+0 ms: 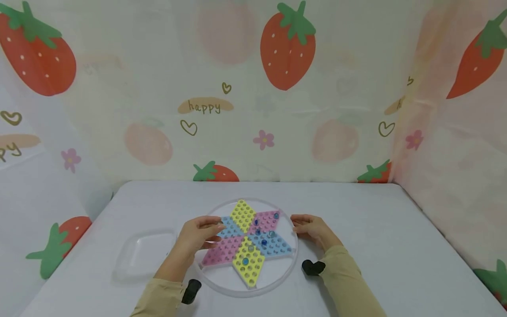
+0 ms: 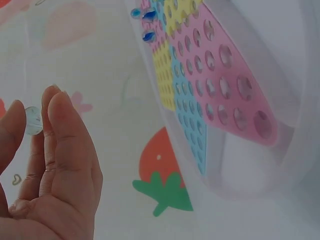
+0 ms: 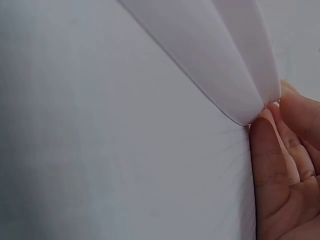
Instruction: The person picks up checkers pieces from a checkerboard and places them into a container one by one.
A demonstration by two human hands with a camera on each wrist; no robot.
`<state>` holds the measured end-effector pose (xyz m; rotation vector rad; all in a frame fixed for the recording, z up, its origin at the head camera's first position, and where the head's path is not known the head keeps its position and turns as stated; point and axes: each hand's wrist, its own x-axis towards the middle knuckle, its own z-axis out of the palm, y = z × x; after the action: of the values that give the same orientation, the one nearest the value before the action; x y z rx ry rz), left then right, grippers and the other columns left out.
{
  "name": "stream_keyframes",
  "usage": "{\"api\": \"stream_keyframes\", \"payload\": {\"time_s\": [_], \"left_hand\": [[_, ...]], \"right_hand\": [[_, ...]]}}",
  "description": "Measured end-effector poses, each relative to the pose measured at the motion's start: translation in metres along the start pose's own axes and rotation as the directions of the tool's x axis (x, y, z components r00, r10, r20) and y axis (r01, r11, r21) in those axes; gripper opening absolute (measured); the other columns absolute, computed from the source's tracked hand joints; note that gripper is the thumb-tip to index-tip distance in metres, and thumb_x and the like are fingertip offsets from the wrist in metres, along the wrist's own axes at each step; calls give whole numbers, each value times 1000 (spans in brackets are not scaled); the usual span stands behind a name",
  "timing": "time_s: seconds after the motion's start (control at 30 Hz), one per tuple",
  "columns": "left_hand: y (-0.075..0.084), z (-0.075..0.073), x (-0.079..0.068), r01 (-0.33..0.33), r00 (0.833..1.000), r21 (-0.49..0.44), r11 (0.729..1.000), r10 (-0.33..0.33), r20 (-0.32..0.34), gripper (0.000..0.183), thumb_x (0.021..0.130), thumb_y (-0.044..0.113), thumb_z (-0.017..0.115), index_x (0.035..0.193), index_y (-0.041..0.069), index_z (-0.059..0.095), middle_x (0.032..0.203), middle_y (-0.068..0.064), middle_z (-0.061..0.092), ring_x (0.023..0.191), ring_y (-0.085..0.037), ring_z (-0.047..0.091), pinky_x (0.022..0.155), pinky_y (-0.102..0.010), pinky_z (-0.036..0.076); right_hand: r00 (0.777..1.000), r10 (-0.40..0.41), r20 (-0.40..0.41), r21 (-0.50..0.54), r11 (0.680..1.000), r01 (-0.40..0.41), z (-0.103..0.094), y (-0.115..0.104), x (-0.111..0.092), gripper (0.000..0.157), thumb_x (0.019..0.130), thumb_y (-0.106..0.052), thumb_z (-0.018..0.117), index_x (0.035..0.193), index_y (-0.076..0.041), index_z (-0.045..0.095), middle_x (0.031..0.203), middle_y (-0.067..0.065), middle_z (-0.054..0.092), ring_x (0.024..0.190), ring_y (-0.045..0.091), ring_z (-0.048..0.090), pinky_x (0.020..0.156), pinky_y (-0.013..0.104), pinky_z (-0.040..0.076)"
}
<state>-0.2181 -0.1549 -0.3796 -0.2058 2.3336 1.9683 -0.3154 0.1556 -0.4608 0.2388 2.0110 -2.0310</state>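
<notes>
A round Chinese checkers board [image 1: 245, 294] with a yellow, pink and blue star of holes lies on the white table. Over its left side, my left hand [image 1: 196, 234] pinches a clear glass marble [image 2: 33, 120] between thumb and fingers, above the surface. At the opposite side, my right hand [image 1: 314, 230] holds the board's rim [image 3: 255, 102], thumb on one side and fingers on the other. Several marbles sit in the star, among them a dark blue marble [image 1: 264, 242] in the blue point and a light blue marble [image 1: 245, 261] in the near yellow point.
A clear plastic tray [image 1: 132, 237] stands left of the board, partly behind the left forearm; its contents are hard to make out. Strawberry-print cloth [image 1: 245, 145] hangs behind the table and on both sides. Each wrist wears a black band [image 1: 313, 267].
</notes>
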Motion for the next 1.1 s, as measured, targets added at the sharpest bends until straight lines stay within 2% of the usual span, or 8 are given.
{"api": "stream_keyframes", "payload": {"time_s": [0.63, 0.87, 1.1], "left_hand": [[-3, -26, -13, -1, 999, -19, 1000, 1, -36, 41, 93, 15, 67, 128, -5, 57, 104, -8, 70, 77, -14, 65, 69, -27, 54], [0, -36, -17, -18, 999, -32, 999, 17, -36, 40, 94, 13, 65, 127, -7, 55, 96, -1, 69, 76, -13, 65, 68, -26, 54], [-7, -43, -18, 5, 998, -39, 999, -8, -61, 43, 94, 14, 66, 130, -6, 54, 99, -3, 70, 76, -13, 65, 68, -26, 55]], "right_hand": [[1000, 2, -17, -8, 1000, -2, 0, 1, 2, 49, 81, 18, 64, 128, 10, 55, 128, 21, 60, 101, 14, 63, 77, 27, 55], [1000, -3, -14, -14, 1000, 2, -1, -1, 0, 49, 82, 17, 64, 129, 10, 54, 128, 20, 60, 103, 14, 62, 79, 27, 54], [1000, 2, -17, -3, 1000, -2, 0, -1, -1, 49, 82, 17, 65, 129, 10, 55, 127, 20, 60, 103, 15, 62, 79, 27, 54]]}}
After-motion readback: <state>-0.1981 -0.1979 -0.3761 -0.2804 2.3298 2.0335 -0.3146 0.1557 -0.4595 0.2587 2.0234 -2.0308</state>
